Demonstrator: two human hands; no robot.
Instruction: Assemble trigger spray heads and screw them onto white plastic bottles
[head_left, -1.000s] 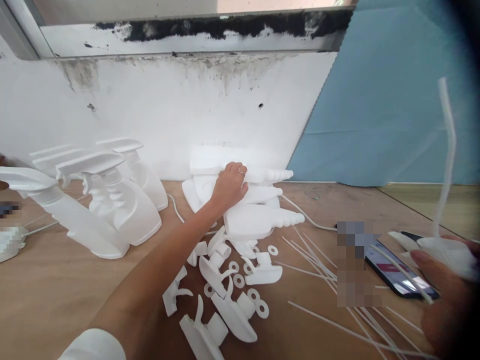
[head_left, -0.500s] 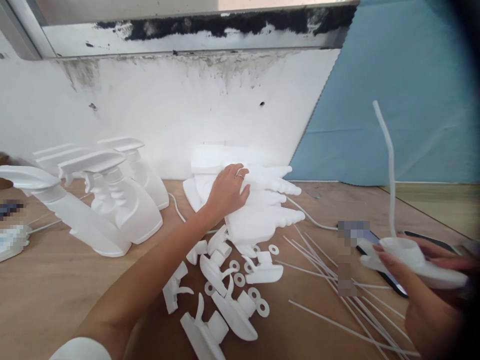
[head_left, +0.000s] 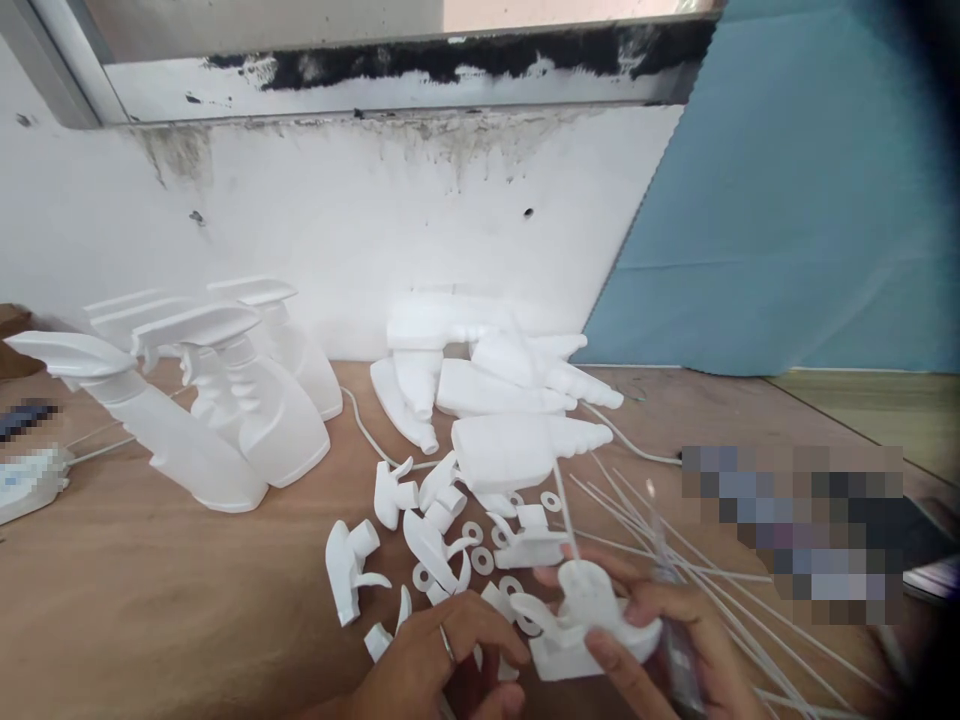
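From where I stand, the trigger spray head [head_left: 577,635] is at the lower centre of the frame, gripped by the right hand [head_left: 701,635], thumb on the near side and fingers wrapped behind, its round collar facing up and a thin dip tube [head_left: 564,510] rising from it. A clear, slender item lies against that same hand, though I can't tell what it is. The left hand [head_left: 424,650] is just beside, fingers loosely curled; I cannot tell whether they pinch anything. The head looks like light, stiff plastic, smooth enough to slip a little, so I'd hold it round the solid body or collar. The curved trigger would probably give if squeezed, and the tube seems bendy, a poor place to grab. Just beyond the hands, loose trigger heads [head_left: 349,575] and flat washers [head_left: 482,561] are scattered over the wooden surface [head_left: 150,620], with white bottles [head_left: 499,450] lying on their sides at the centre. More thin tubes [head_left: 739,576] fan out toward the lower right, and assembled spray bottles [head_left: 281,420] stand at the left.
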